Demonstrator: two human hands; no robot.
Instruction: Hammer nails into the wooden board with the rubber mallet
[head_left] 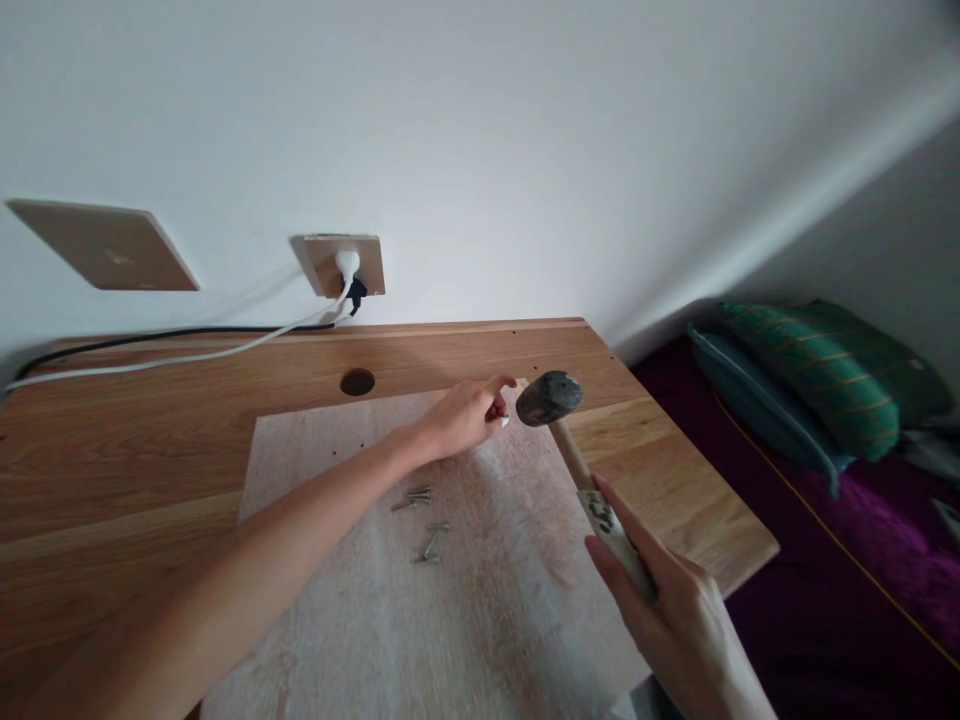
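Note:
My right hand [679, 600] is wrapped round the light handle of a mallet [574, 455], whose dark, blunt head is raised above the board's far right corner. Close to that head, my left hand [472, 415] rests at the far edge of the pale wooden board [480, 610]. Its fingers are curled in a pinch, with the index finger bent toward the mallet head. A small white bit shows at the fingertips, but what it belongs to is hidden. Several loose screws or nails [426, 540] lie on the board to the right of my left forearm.
Beneath the board is a wooden desktop [112, 470] with a round cable hole [358, 382]. White and black cords run left from a wall socket [367, 255]. A gold plate [105, 245] is on the wall. Green pillows [817, 370] lie on purple bedding [795, 610] at right.

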